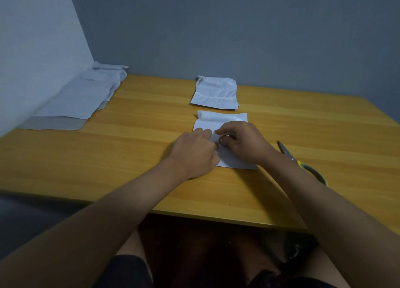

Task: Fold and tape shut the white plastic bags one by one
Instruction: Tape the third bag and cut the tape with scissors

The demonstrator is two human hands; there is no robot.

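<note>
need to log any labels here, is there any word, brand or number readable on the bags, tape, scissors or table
None: no readable text in the head view.
White bag under the hands: blank.
Folded bag behind it: blank.
Bag stack at left: blank.
Scissors: no mark legible.
Tape roll: mostly hidden.

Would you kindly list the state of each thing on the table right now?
bag under the hands: flat, top flap folded over, not yet visibly taped
far bag: folded, lying alone
bag stack: flat, unfolded, against the wall
tape roll: held in the right hand
left hand: pinching at the tape end
scissors: closed, lying on the table
</note>
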